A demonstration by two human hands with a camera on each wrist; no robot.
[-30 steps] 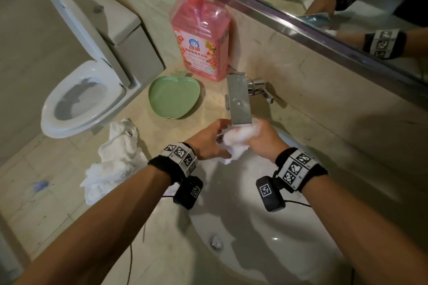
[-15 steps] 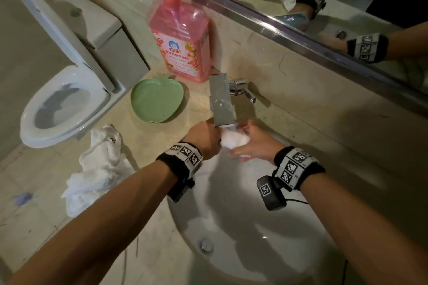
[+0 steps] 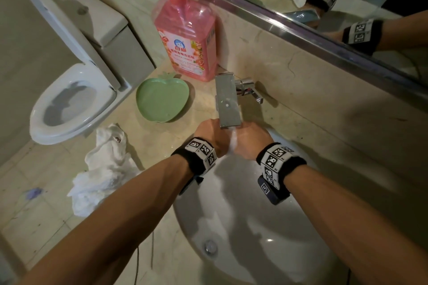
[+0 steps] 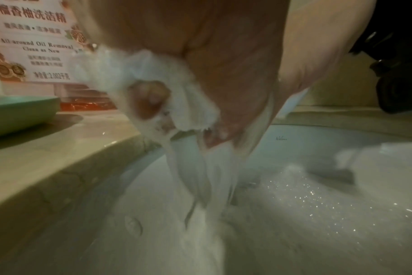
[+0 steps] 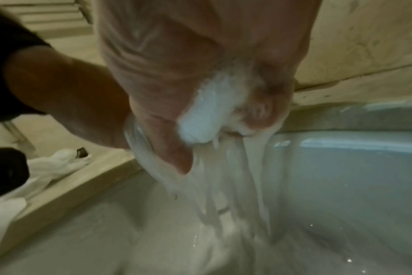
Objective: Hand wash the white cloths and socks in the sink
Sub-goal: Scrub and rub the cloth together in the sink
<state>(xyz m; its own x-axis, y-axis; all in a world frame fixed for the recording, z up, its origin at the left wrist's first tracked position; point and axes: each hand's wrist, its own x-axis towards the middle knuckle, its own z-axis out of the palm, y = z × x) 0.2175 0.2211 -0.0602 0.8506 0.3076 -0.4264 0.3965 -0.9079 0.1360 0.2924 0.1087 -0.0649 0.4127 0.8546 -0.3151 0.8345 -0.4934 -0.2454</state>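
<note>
Over the sink [image 3: 289,238], the left hand [image 3: 209,135] and right hand [image 3: 251,140] are squeezing a white cloth [image 3: 232,143] together under the faucet [image 3: 228,102]. Only the wrist views are showing fingers curled round it and water streaming down. The pink bottle [image 3: 187,37] label is reading "All-around Oil Removal, Clean as New".

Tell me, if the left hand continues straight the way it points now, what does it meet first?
Probably the faucet: left hand, gripping the white cloth, points toward it, though depth is unclear.

white cloth [image 4: 153,74] | pink soap btl [image 3: 187,37] | green dish [image 3: 162,99] | blk/wht wristbands [image 3: 275,159]
</note>
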